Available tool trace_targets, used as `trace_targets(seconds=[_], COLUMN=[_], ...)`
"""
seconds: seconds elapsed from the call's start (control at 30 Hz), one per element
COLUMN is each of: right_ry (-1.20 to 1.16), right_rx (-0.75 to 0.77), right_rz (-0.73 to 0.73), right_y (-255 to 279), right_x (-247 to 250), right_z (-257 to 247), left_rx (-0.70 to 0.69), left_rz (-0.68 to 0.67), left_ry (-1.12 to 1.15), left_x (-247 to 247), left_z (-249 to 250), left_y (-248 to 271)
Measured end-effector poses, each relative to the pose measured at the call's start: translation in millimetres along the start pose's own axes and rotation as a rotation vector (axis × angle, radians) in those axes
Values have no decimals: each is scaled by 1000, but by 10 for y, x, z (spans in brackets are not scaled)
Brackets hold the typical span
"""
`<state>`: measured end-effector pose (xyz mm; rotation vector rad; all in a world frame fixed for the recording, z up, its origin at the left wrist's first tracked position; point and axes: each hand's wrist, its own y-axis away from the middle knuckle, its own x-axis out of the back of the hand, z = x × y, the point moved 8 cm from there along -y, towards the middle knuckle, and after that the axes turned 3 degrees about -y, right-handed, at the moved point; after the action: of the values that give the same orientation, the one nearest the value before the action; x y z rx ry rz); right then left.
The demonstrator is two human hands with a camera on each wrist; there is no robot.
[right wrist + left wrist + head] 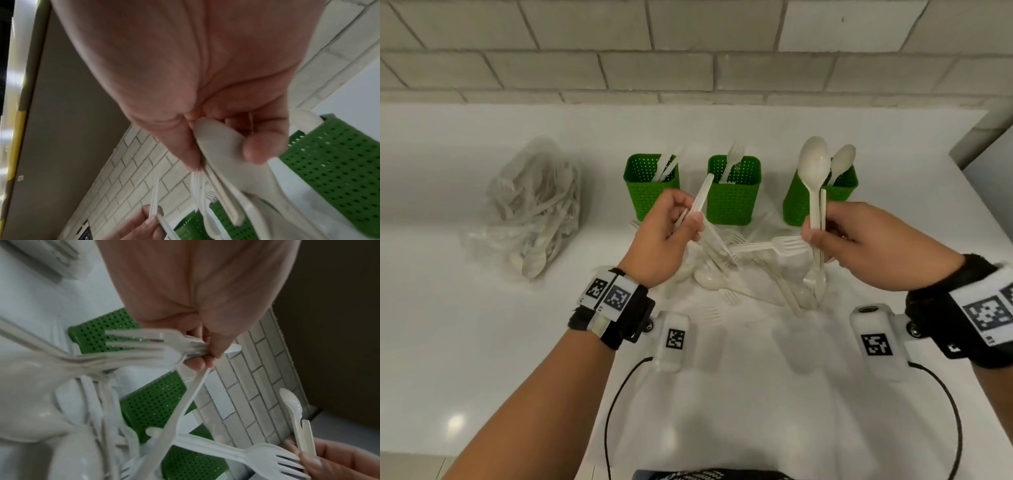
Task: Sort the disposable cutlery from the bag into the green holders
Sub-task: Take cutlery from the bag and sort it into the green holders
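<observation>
1. nearest the front edge of the counter (482, 342) the two wrists come in with their bands and small cameras; no cutlery lies there.
2. past the wrists, mid-counter, a loose pile of cutlery (750, 274) lies spread out: forks, spoons and what look like knives crossing one another.
3. over that pile the left hand (664, 240) has its fingers curled round a small bunch of forks and a knife, handles pointing up and away, tines down toward the wrist.
4. the right hand (859, 236) pinches two spoons (815, 192) by their handles between thumb and fingers; one bowl stands up, the other hangs down.
5. these pieces are light, thin and smooth, and they likely flex a little; a bunch could fan out or slip, so a hold on the handles near the middle seems safest, with the bowls all turned one way before dropping them in.
6. beyond the hands three green holders stand in a row: the left holder (650, 192) has knives, the middle holder (732, 202) a fork, the right holder (842, 188) a spoon, just behind the held spoons.
7. toward the far left of the counter the clear bag (534, 205) lies on its side with more cutlery inside, well apart from the holders.
</observation>
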<state>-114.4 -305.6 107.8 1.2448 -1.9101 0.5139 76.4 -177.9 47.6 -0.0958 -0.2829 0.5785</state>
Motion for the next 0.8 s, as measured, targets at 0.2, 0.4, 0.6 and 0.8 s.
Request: trace_targets(seconds=[0.2,0.4,0.6,0.8], right_ry=[-10,6,-211,-538], right_rx=[32,11,23,-57], right_rz=[18,-11,43,106], right_y=[-186,-479,-736,-782], right_x=[14,-215,-318,-525], right_z=[-233,-343,-429,-291], left_rx=[-164,-200,-217,-110], left_rz=[82,74,147,60], left_ry=[-20,-60,17,190], left_x=[7,-229,-407,-489], left_z=[278,259,274,104], left_y=[-189,-258,-258,-306])
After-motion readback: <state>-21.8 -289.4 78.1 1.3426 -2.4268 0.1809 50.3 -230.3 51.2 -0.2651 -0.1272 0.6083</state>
